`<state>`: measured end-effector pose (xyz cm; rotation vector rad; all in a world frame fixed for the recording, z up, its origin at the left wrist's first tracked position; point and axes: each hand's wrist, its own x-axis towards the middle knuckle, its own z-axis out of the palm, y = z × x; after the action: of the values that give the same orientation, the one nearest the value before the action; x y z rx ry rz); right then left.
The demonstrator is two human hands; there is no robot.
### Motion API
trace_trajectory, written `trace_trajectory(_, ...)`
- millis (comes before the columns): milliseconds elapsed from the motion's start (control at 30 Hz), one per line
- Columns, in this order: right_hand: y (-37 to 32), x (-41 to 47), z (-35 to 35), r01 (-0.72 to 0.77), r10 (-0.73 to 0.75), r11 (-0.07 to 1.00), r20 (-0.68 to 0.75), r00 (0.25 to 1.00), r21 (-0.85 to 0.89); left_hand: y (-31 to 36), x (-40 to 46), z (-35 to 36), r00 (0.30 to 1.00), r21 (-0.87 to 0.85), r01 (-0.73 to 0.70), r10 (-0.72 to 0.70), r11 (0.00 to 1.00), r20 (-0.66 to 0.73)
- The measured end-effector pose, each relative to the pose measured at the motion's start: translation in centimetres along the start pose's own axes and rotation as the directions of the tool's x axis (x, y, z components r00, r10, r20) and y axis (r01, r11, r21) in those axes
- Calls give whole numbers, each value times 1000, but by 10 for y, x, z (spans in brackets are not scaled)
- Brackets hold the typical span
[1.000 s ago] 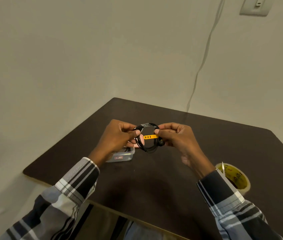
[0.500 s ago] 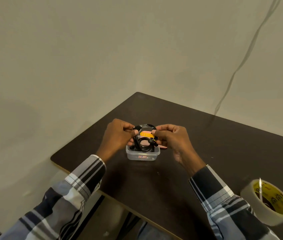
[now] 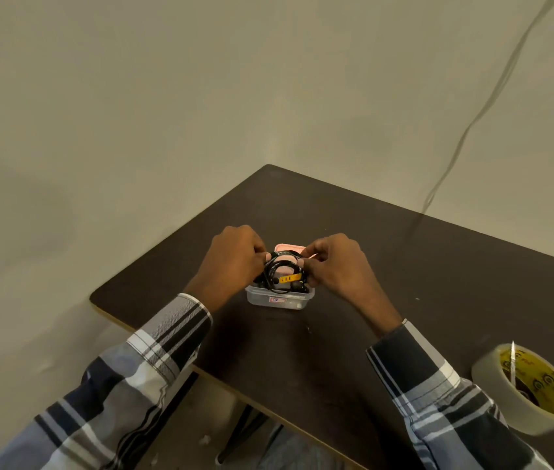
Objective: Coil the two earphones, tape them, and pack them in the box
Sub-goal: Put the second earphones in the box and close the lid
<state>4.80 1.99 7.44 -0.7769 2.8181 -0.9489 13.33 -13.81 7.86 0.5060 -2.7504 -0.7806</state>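
Note:
A small clear plastic box [image 3: 279,300] with a red label stands on the dark table [image 3: 336,334], a pink lid [image 3: 289,247] just behind it. Black coiled earphones [image 3: 277,269] with a yellow tape strip [image 3: 289,278] sit in the box's opening. My left hand [image 3: 234,262] pinches the coil from the left and my right hand [image 3: 335,262] pinches it from the right, both pressing it down into the box. Whether a second coil lies underneath is hidden by the black cable and my fingers.
A roll of clear tape [image 3: 530,388] with a yellow core lies at the table's near right. The table's left edge and front corner are close to the box. A thin cable [image 3: 472,123] hangs down the wall behind.
Both hands have carried the coiled earphones from mid-air down into the clear box. My head has turned left, so the tape roll appears further right.

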Motion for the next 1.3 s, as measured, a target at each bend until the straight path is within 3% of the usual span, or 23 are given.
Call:
trace_trajectory(200,0,-2,6,59,-59,988,3,998,-141,1,4,7,997,109,35,-41,993,59)
trace_trajectory(567,-7,-4,12,154,-131,920,89,987,-361,-2,2,11,994,312,-80,55,947,90)
trace_trajectory(767,8,-6,0,93,-94,960,11,996,-266,-8,3,9,974,58,-93,79,994,212)
trace_trajectory(1033,23,-13,-17,97,-90,993,90,992,-70,9,4,25,994,210,-81,64,974,84)
trace_trajectory(1167,29,-16,-22,81,-66,994,199,978,-71,12,3,27,995,176,-68,55,982,81)
trace_trajectory(1300,31,-19,-19,67,-58,997,183,981,-44,12,3,27,994,119,-67,56,991,93)
